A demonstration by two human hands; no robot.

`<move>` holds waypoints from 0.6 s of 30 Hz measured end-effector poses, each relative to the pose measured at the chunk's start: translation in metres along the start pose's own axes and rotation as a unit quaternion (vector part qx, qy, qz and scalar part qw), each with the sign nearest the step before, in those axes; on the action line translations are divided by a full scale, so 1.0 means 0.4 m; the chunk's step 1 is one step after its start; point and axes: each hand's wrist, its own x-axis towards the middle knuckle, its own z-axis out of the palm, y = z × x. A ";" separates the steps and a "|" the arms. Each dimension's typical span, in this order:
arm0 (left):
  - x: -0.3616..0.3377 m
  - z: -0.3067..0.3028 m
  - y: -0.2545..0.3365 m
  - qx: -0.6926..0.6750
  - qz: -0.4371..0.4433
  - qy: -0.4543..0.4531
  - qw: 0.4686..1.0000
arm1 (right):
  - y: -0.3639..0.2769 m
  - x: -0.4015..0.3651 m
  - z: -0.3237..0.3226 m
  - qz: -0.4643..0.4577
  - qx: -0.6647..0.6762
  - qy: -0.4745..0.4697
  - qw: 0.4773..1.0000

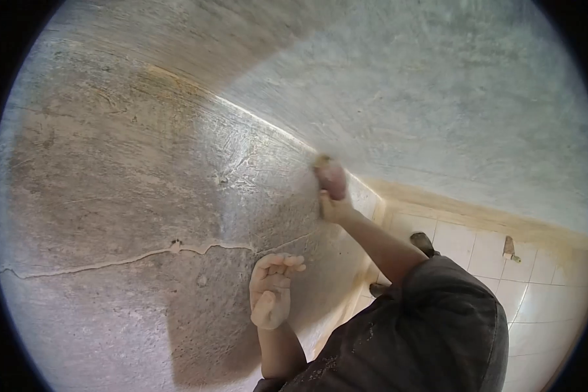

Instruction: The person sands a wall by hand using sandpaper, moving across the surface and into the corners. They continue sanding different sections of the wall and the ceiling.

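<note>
My right hand [336,208] is closed around a dull red, rounded tool [332,179] with a yellowish far end, smeared by motion. It sits right at the corner line where the rough grey wall [130,176] meets the other plastered wall [451,98]. My left hand [271,291], pale with dust, is held in front of the grey wall below a crack. Its fingers are loosely bent with the thumb apart, and nothing shows in the palm.
A jagged light crack [111,262] runs across the grey wall. On the white tiled floor [536,313] lies a small brownish flat piece [508,247] with a greenish bit beside it. A dark shoe [422,243] shows near my sleeve.
</note>
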 end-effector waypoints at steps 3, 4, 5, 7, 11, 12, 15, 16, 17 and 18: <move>0.010 -0.004 -0.017 -0.004 -0.011 -0.020 1.000 | 0.032 -0.138 -0.028 0.246 0.084 -0.049 0.964; 0.017 0.002 -0.018 -0.006 -0.012 -0.009 1.000 | 0.005 -0.123 -0.018 0.227 0.064 -0.016 0.972; 0.023 0.014 -0.015 -0.007 -0.014 0.004 1.000 | -0.055 -0.072 -0.016 0.209 0.044 0.015 0.977; 0.029 0.028 -0.008 -0.009 -0.007 0.015 1.000 | -0.192 0.086 0.003 0.086 0.123 0.060 0.987; 0.043 0.009 0.014 -0.013 0.031 -0.013 0.999 | -0.269 0.219 0.010 0.084 0.170 -0.036 0.981; 0.048 0.005 0.015 -0.016 0.040 -0.020 0.999 | -0.238 0.201 0.014 0.089 0.187 -0.023 0.978; 0.039 -0.020 0.002 -0.036 0.032 -0.049 0.998 | -0.106 0.070 0.029 0.141 0.110 0.027 0.983; 0.031 -0.025 -0.005 -0.040 0.022 -0.043 0.998 | -0.031 -0.030 0.035 0.141 0.010 0.039 0.989; 0.029 -0.030 -0.014 -0.045 0.013 -0.040 0.998 | 0.023 -0.105 0.028 0.137 -0.093 0.051 0.985; 0.026 -0.036 -0.024 -0.051 0.003 -0.038 0.998 | 0.017 -0.147 -0.001 0.332 0.026 0.011 0.943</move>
